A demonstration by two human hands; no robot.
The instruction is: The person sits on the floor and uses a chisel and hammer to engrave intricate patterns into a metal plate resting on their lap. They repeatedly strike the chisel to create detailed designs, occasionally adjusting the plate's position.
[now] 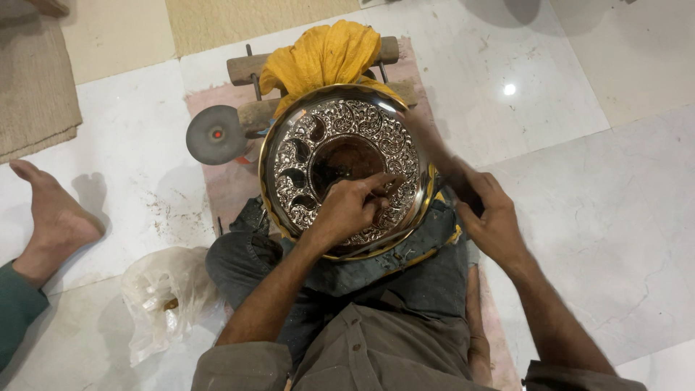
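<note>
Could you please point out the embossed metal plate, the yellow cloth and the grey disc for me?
Embossed metal plate [326,137]: head view, on its raised patterned band, upper left.
Yellow cloth [322,54]: head view, on the bunched folds above the plate.
Grey disc [216,135]: head view, at its centre.

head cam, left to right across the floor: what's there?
Bare foot → crumpled clear plastic bag → grey round disc with a red centre → embossed round silver metal plate with left hand on it → right hand at its rim.

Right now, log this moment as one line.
left hand: fingers on embossed metal plate | right hand: at plate's right rim, blurred | yellow cloth behind plate | plastic bag on floor
</note>
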